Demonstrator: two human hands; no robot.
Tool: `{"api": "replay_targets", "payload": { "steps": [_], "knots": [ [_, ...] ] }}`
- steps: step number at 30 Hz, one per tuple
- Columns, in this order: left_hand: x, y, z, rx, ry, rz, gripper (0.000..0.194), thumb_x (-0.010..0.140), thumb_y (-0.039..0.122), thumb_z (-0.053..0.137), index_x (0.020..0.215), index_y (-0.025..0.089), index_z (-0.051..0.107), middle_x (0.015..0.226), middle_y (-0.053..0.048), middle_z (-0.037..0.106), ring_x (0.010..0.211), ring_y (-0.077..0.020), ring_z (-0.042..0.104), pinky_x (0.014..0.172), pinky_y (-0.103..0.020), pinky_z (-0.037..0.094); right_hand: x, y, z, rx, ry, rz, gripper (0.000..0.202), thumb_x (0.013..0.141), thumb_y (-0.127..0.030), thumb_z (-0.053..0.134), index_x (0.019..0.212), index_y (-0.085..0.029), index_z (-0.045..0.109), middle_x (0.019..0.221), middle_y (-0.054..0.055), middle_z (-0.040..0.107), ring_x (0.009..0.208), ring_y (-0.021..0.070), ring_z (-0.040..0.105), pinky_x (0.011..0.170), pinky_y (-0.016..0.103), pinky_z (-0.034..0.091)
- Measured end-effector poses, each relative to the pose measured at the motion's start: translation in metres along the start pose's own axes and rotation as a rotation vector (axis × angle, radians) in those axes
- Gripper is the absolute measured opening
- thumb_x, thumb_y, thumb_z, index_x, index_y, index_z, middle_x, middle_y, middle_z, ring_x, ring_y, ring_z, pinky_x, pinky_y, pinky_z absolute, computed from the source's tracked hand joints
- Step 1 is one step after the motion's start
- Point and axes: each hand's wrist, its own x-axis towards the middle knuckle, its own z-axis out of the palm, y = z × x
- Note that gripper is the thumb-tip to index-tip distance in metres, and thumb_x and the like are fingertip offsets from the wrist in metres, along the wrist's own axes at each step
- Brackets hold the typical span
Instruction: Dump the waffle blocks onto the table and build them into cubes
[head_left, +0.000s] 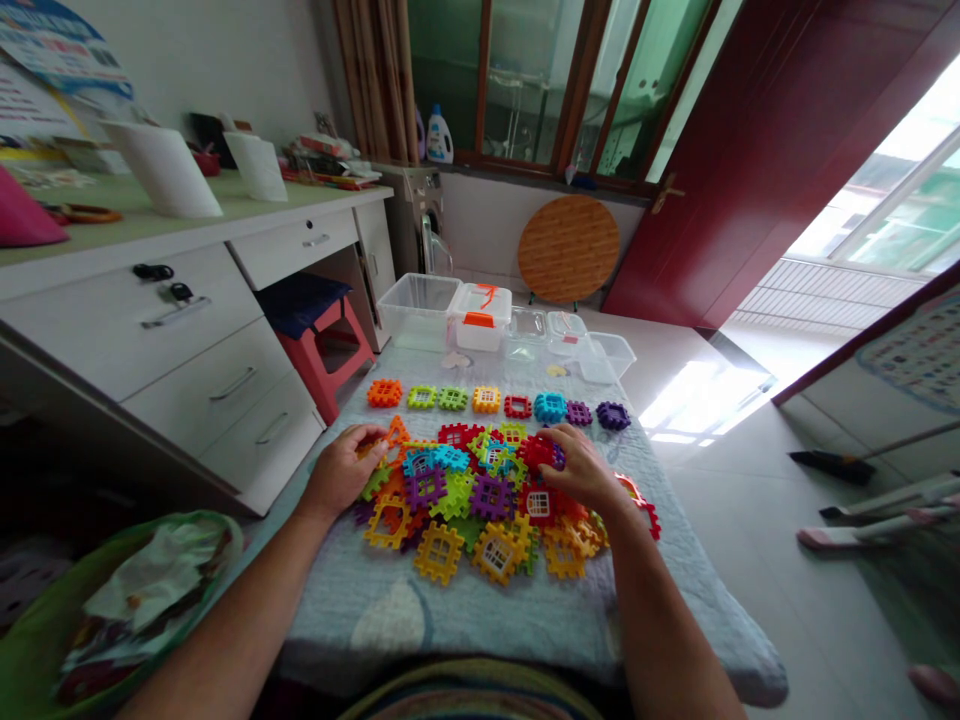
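A loose pile of colourful plastic interlocking window blocks lies on the cloth-covered table (525,625). At the pile's left side, my left hand (347,468) is closed, its fingertips at an orange block (397,432). My right hand (576,465) reaches in from the other side, fingers curled on a red block (535,452). Between the hands are purple blocks (492,496), blue blocks (450,458) and green blocks. Yellow blocks (439,553) lie along the near edge. Behind the pile runs a row of separate block stacks, from an orange stack (385,393) to a dark purple one (613,415).
At the table's far end stand a clear bin (420,300), a lidded box with orange latches (480,325) and smaller clear containers (606,355). A red stool (330,350) and a white desk (195,340) are on the left, near a green-rimmed basket (232,540).
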Motion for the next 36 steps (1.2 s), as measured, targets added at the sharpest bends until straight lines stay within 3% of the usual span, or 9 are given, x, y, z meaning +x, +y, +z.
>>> {"api": "replay_targets", "payload": {
  "steps": [4, 17, 23, 29, 36],
  "knots": [
    [0.000, 0.001, 0.000, -0.001, -0.003, 0.005, 0.030, 0.082, 0.045, 0.053, 0.096, 0.021, 0.065, 0.100, -0.006, 0.070, 0.093, -0.0223, 0.065, 0.093, -0.035, 0.050, 0.005, -0.006, 0.002, -0.044, -0.074, 0.009, 0.037, 0.075, -0.021, 0.063, 0.112, -0.022, 0.064, 0.110, 0.008, 0.061, 0.105, 0.0238, 0.055, 0.094, 0.037, 0.042],
    [0.000, 0.002, -0.001, -0.009, -0.002, 0.011, 0.029, 0.082, 0.043, 0.052, 0.096, 0.021, 0.065, 0.101, -0.006, 0.070, 0.094, -0.0222, 0.066, 0.091, -0.034, 0.050, 0.011, -0.007, 0.000, -0.088, -0.137, 0.020, 0.047, 0.073, -0.025, 0.066, 0.119, -0.020, 0.060, 0.111, 0.010, 0.064, 0.108, 0.0268, 0.057, 0.093, 0.039, 0.042],
    [-0.001, 0.004, -0.002, -0.009, 0.008, 0.002, 0.030, 0.081, 0.043, 0.053, 0.096, 0.020, 0.066, 0.101, -0.006, 0.070, 0.093, -0.0226, 0.066, 0.092, -0.034, 0.050, 0.012, -0.003, -0.002, -0.079, -0.078, -0.004, 0.050, 0.072, -0.025, 0.066, 0.121, -0.020, 0.058, 0.112, 0.010, 0.064, 0.105, 0.0256, 0.057, 0.092, 0.037, 0.042],
    [-0.001, 0.003, -0.002, -0.023, -0.007, -0.010, 0.031, 0.082, 0.043, 0.053, 0.097, 0.020, 0.065, 0.101, -0.006, 0.069, 0.094, -0.0227, 0.065, 0.092, -0.035, 0.050, 0.055, -0.007, -0.019, -0.186, 0.055, -0.017, 0.050, 0.074, -0.028, 0.065, 0.122, -0.017, 0.057, 0.113, 0.011, 0.064, 0.107, 0.0278, 0.054, 0.093, 0.039, 0.038],
    [-0.001, 0.004, -0.002, -0.044, -0.002, 0.000, 0.030, 0.082, 0.043, 0.053, 0.097, 0.020, 0.065, 0.100, -0.006, 0.069, 0.094, -0.0230, 0.065, 0.092, -0.035, 0.050, 0.113, -0.013, -0.006, -0.376, -0.113, 0.017, 0.054, 0.074, -0.033, 0.068, 0.125, -0.020, 0.056, 0.122, 0.011, 0.063, 0.114, 0.0303, 0.049, 0.093, 0.038, 0.035]
  ]
}}
